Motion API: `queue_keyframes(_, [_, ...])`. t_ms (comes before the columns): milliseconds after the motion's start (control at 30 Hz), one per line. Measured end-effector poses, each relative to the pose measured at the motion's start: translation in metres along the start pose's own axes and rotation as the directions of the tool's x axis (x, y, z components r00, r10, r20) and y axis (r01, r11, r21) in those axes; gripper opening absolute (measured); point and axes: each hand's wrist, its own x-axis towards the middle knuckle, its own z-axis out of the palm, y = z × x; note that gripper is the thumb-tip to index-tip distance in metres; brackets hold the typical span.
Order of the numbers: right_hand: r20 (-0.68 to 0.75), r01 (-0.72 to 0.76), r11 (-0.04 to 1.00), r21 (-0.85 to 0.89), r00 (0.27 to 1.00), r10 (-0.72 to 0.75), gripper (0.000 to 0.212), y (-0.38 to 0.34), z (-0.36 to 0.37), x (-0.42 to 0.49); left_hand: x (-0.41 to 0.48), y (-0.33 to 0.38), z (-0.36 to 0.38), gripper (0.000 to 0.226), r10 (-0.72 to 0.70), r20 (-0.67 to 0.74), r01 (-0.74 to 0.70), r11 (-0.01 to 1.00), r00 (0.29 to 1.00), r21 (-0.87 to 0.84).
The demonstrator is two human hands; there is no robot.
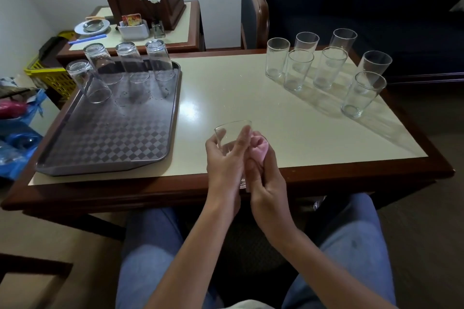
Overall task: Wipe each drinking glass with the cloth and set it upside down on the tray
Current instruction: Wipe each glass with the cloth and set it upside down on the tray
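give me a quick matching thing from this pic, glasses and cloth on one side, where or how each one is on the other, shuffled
Things
1. held glass
2. pink cloth
3. four glasses on the tray
4. seven glasses grouped at the right

States
a. upright, open end up
b. bunched in the right hand
c. upside down
d. gripped by the left hand

Pairs: 1-d, 2-b, 3-c, 4-a
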Motion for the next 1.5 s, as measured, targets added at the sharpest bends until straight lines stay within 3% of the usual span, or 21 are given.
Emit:
queue_keyframes(100, [0.018,-0.19,0.97,0.151,0.982,0.189,0.023,-0.002,-0.006,0.017,-0.004,-0.008,0.002,0.083,-0.058,0.035,0.06,0.996,0.998,-0.069])
queue_keyframes(167, [0.026,-0.307,0.923,0.233,0.95,0.31,0.036,-0.002,-0.009,0.027,-0.004,-0.016,0.001,0.073,-0.064,0.045,0.068,0.992,0.997,-0.109])
queue_keyframes(267, [-0.003,-0.327,0.907,0.267,0.941,0.34,0.049,0.0,-0.01,0.031,0.001,-0.017,-0.003,0.053,-0.008,0.052,0.009,1.0,0.999,-0.012])
queue_keyframes(367, [-0.116,-0.236,0.949,0.208,0.958,0.263,0.024,0.001,-0.008,0.031,0.007,-0.016,-0.006,0.088,-0.021,0.029,0.016,0.99,0.999,0.143])
queue_keyframes(433, [-0.159,-0.163,0.982,0.099,0.971,0.178,0.019,0.001,-0.006,0.03,0.005,-0.013,-0.005,0.099,-0.066,0.002,0.064,0.986,0.998,0.157])
queue_keyframes(533, [-0.159,-0.104,0.993,-0.05,0.983,0.095,0.025,-0.005,-0.002,0.026,0.006,-0.006,-0.009,0.083,-0.158,0.007,0.157,0.984,0.987,0.079])
queue_keyframes(667, [-0.15,-0.083,0.996,-0.024,0.986,0.078,0.015,-0.003,-0.01,0.017,0.008,0.001,-0.011,0.048,-0.261,0.02,0.26,0.965,0.965,0.029])
queue_keyframes(800, [-0.159,0.026,1.0,-0.007,0.987,-0.027,0.02,0.005,-0.015,0.004,0.007,-0.002,-0.009,0.051,-0.423,-0.048,0.408,0.894,0.905,-0.183])
queue_keyframes(933, [-0.127,0.234,0.959,-0.161,0.958,-0.256,0.026,0.026,-0.019,-0.004,0.007,0.006,-0.001,0.057,-0.564,0.132,0.534,0.643,0.815,-0.549])
queue_keyframes(1000, [-0.12,0.251,0.95,-0.186,0.954,-0.275,0.03,0.03,-0.019,-0.001,0.005,0.004,0.006,0.058,-0.569,0.144,0.529,0.601,0.81,-0.599])
queue_keyframes(1067, [-0.192,0.133,0.991,-0.013,0.972,-0.133,0.023,0.023,-0.015,0.005,0.002,0.001,0.014,0.066,-0.533,0.062,0.466,0.672,0.844,-0.576])
queue_keyframes(1133, [-0.252,-0.06,0.975,0.213,0.961,0.114,0.023,0.018,-0.014,0.012,0.002,-0.003,0.019,0.054,-0.428,-0.11,0.33,0.816,0.897,-0.475])
queue_keyframes(1200, [-0.222,-0.268,0.881,0.39,0.901,0.372,0.029,0.014,-0.017,0.021,0.003,-0.006,0.021,0.057,-0.245,-0.215,0.169,0.933,0.945,-0.318])
queue_keyframes(1267, [-0.173,-0.405,0.774,0.486,0.824,0.54,0.035,0.007,-0.021,0.029,0.003,-0.013,0.019,0.062,-0.067,-0.243,0.027,0.986,0.968,-0.163])
queue_keyframes(1367, [-0.131,-0.518,0.737,0.434,0.773,0.621,0.034,0.002,-0.029,0.034,-0.002,-0.024,0.014,0.057,0.153,-0.146,-0.154,0.988,0.977,0.003])
queue_keyframes(1500, [-0.17,-0.597,0.784,0.171,0.766,0.62,0.033,-0.001,-0.036,0.033,0.003,-0.032,0.005,0.07,0.336,0.014,-0.335,0.931,0.942,0.148])
